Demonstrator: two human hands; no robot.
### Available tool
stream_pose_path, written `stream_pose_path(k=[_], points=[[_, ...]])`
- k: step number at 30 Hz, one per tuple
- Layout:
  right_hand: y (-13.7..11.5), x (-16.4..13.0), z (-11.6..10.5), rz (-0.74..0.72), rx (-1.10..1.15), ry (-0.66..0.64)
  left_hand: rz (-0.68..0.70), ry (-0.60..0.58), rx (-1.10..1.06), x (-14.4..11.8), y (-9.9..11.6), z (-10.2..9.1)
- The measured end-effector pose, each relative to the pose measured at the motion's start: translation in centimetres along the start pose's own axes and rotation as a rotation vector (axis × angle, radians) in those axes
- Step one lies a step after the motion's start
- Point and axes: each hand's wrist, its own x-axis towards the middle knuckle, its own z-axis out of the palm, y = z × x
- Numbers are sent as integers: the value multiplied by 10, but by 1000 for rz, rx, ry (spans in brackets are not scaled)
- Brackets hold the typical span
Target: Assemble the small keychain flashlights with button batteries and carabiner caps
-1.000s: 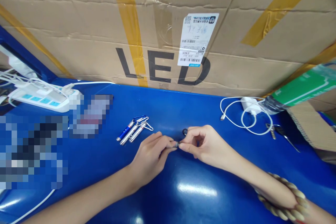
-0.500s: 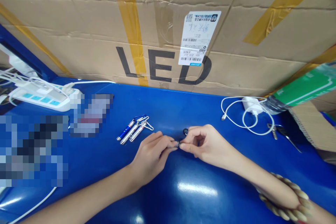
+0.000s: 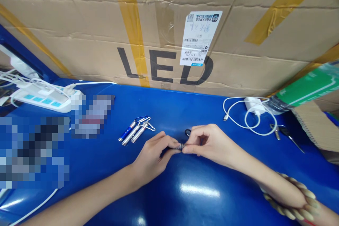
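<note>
From where I stood, the small ridged grey piece [image 3: 181, 147] was right between the two hands, just above the blue tabletop [image 3: 169, 197], with only a short stretch of it showing. The left hand [image 3: 152, 155] had its thumb and forefinger pinched around one end, so most of that side was covered by the fingers. The right hand [image 3: 212, 143] closed in from the other side, thumb against forefinger at the opposite end, the tips of the two hands nearly meeting. A black loop [image 3: 188, 132] poked out behind the right forefinger; I couldn't tell whether it was joined to the piece.

Just beyond the left hand, three slim pen-shaped lights lay side by side: a blue pen light [image 3: 127, 132] and two silver pen lights [image 3: 130, 135], metal clips at their far ends. Well off to the right, a white charger [image 3: 253, 106] rested beside its looped cable [image 3: 225, 117], close to a bottle with a green label [image 3: 309, 84]. On the far left was a white power strip [image 3: 39, 100] crowded with wires. Behind it all stood a taped cardboard box [image 3: 87, 42] printed "LED".
</note>
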Motion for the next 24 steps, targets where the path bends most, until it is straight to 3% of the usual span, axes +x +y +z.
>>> stream_pose_path(k=[6,10,13,17,19,24], points=[[0,2,-3,14,68,-60,-3,-92,-88,0,6,-2],[-2,1,-3,-32,30,-135,-18,-60,-106,-3,7,1],[-3,-2,-6,-151,-76,-259,-15,-48,-84,-3,7,2],[-3,-8,-5,-312,-206,-304,1,-80,26,-2,7,-2],[-3,-9,0,-238,-146,-286,36,-80,61,-1,7,-5],[-4,-8,19,101,204,-268,65,-50,87,-2,1,-6]])
